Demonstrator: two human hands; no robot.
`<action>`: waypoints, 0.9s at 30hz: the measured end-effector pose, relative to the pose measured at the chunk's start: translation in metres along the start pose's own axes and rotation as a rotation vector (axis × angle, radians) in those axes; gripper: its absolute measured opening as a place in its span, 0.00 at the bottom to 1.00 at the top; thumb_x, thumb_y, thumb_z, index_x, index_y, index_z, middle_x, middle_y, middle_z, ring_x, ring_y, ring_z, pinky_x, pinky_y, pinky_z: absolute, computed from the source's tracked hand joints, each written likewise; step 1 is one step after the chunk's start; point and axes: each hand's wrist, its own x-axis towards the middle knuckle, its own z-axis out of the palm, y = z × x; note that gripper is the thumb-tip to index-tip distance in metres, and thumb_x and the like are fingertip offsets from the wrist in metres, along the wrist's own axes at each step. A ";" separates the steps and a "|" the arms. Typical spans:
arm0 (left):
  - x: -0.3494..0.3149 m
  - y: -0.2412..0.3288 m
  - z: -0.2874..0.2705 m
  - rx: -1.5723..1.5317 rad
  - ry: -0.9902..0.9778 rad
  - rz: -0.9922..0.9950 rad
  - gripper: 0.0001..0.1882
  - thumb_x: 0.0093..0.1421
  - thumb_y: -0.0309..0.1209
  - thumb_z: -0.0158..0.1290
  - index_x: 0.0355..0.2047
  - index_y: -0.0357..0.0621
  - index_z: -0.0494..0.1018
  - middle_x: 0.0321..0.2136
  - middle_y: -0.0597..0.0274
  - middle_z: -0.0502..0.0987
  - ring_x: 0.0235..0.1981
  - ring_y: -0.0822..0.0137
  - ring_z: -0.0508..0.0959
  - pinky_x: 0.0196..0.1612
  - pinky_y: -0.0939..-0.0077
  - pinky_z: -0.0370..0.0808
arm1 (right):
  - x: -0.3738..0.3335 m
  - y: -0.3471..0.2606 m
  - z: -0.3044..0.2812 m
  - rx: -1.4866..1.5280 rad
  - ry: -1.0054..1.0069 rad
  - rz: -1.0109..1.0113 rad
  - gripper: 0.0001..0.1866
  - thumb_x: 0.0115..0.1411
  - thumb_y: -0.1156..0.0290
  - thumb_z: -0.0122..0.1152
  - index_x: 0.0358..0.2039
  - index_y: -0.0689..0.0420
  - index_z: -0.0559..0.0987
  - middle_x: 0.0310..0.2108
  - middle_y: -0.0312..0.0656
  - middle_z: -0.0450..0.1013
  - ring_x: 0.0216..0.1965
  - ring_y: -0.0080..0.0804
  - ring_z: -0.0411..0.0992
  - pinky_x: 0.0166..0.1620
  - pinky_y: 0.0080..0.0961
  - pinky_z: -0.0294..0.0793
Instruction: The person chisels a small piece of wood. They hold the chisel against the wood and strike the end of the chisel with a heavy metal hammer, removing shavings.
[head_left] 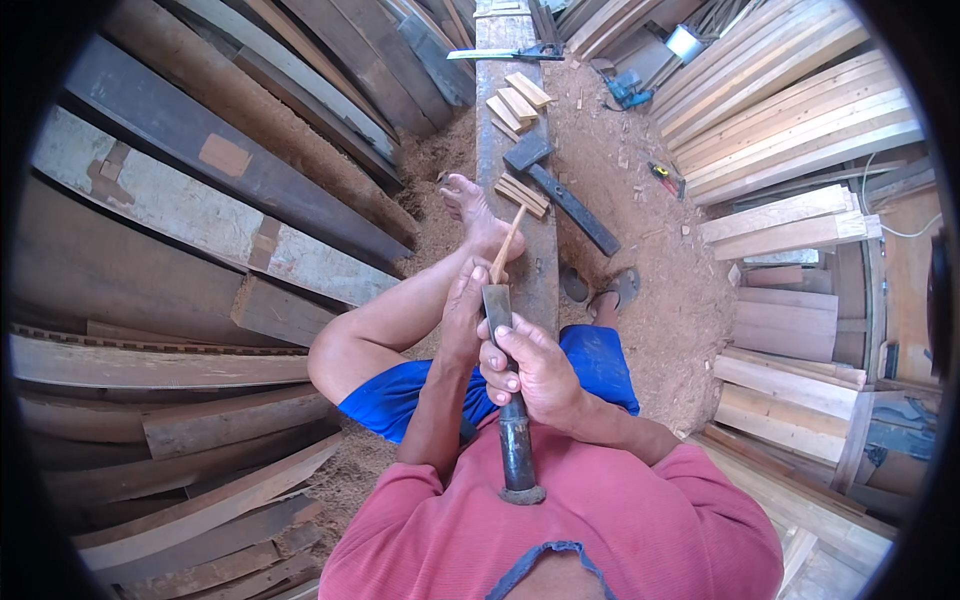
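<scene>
My right hand is wrapped round a chisel, whose dark handle points back at my chest and whose flat blade points away from me. Just beyond the blade, my left hand is closed on a thin, tapered wooden stick. The lower end of the stick meets the blade's tip, though exact contact is hard to see. A dark mallet lies on the narrow plank bench ahead of my hands. Close to the stick's tip sit small cut wood pieces.
Farther along the bench are short pale wood blocks and a handsaw. Boards lean densely at left, and stacked lumber fills the right. A teal power tool rests on the sawdust-covered floor.
</scene>
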 end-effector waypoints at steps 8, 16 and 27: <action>-0.018 0.012 0.006 0.208 0.099 0.220 0.15 0.73 0.41 0.38 0.36 0.44 0.68 0.23 0.75 0.68 0.25 0.84 0.64 0.27 0.86 0.63 | -0.008 -0.003 0.012 -0.147 0.004 -0.033 0.11 0.70 0.64 0.43 0.43 0.58 0.67 0.22 0.31 0.61 0.15 0.13 0.56 0.20 0.17 0.65; -0.030 0.021 0.011 0.333 0.137 0.311 0.15 0.73 0.39 0.39 0.36 0.42 0.69 0.22 0.74 0.68 0.24 0.84 0.64 0.28 0.85 0.65 | -0.013 -0.007 0.019 -0.237 0.015 -0.032 0.09 0.69 0.65 0.42 0.41 0.58 0.66 0.22 0.31 0.61 0.15 0.14 0.58 0.20 0.17 0.66; -0.080 -0.019 -0.014 0.304 0.248 0.041 0.14 0.72 0.36 0.38 0.33 0.43 0.67 0.18 0.69 0.64 0.18 0.80 0.63 0.20 0.83 0.62 | -0.041 -0.031 0.023 -0.436 0.001 -0.420 0.09 0.71 0.65 0.40 0.42 0.57 0.66 0.21 0.33 0.61 0.15 0.15 0.56 0.20 0.17 0.63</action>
